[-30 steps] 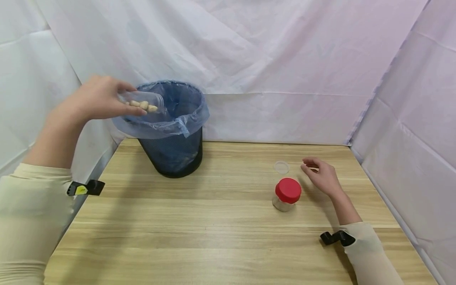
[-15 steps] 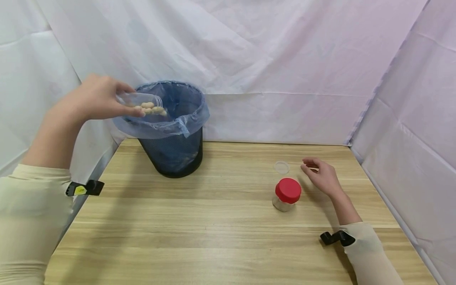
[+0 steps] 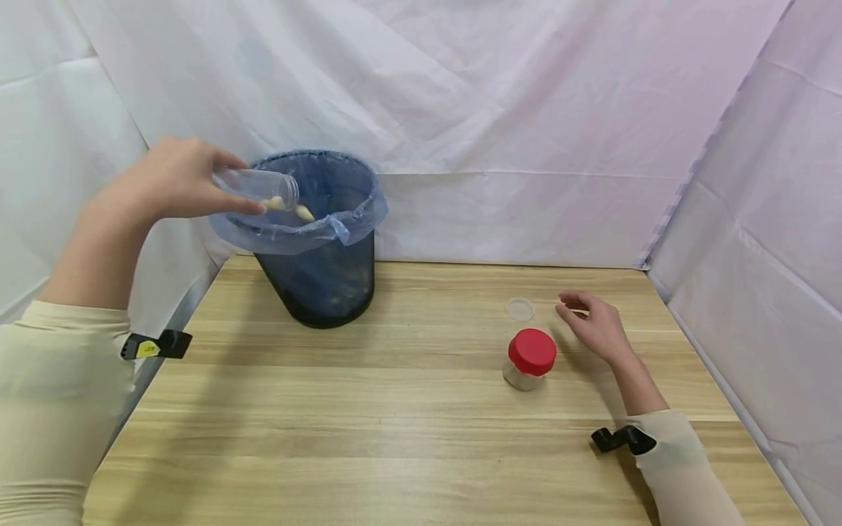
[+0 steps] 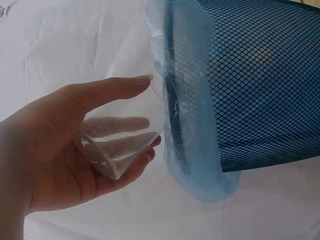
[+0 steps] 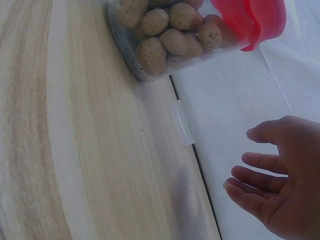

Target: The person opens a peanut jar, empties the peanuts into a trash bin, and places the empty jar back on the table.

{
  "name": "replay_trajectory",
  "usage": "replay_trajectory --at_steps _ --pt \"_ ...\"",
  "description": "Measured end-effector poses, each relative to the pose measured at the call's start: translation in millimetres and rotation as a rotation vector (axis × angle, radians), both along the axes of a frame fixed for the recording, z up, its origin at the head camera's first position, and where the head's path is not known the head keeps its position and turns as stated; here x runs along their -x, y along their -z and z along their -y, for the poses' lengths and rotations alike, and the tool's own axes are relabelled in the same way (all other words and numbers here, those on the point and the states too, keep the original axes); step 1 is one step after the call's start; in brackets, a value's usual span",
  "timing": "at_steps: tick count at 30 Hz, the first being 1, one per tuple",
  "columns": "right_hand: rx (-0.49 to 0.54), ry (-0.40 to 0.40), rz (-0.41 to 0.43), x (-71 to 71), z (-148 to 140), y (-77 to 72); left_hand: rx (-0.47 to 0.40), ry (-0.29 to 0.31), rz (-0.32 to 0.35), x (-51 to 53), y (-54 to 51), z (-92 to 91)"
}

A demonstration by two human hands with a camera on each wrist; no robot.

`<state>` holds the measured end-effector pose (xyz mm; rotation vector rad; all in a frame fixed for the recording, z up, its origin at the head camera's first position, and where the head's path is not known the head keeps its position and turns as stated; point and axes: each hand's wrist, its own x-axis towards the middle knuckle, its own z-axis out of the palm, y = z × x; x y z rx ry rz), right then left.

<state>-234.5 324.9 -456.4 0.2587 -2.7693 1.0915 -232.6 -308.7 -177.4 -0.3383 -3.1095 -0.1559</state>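
Note:
My left hand point(image 3: 187, 183) grips a clear plastic jar point(image 3: 253, 183) on its side, its mouth over the bin point(image 3: 316, 281). One peanut point(image 3: 305, 213) is just outside the mouth and another peanut point(image 3: 274, 203) is still inside. In the left wrist view the fingers point(image 4: 115, 87) wrap the see-through jar point(image 4: 120, 155) beside the bin's bag rim. My right hand point(image 3: 595, 325) holds nothing, its fingers loosely bent, to the right of a second jar point(image 3: 524, 376) with a red lid point(image 3: 533, 351). The right wrist view shows peanuts point(image 5: 175, 40) in that jar.
A thin translucent lid point(image 3: 520, 309) lies on the wooden table point(image 3: 381, 438) behind the red-lidded jar. A blue bag point(image 3: 355, 219) lines the black mesh bin at the back left. White cloth point(image 3: 500, 131) hangs behind and at both sides.
Peanuts have slid out of the tipped jar into the bin, so fewer are left in it. The left hand has shifted slightly left. My right hand has not moved.

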Motion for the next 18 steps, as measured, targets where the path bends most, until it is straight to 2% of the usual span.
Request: replay_trajectory --at_steps 11,18 --pt "0.006 0.003 0.011 0.0 -0.1 0.4 0.003 0.014 0.029 0.4 -2.5 -1.0" --pt "0.008 -0.005 0.001 1.8 -1.0 1.5 -0.070 0.009 0.005 -2.3 0.2 3.5"
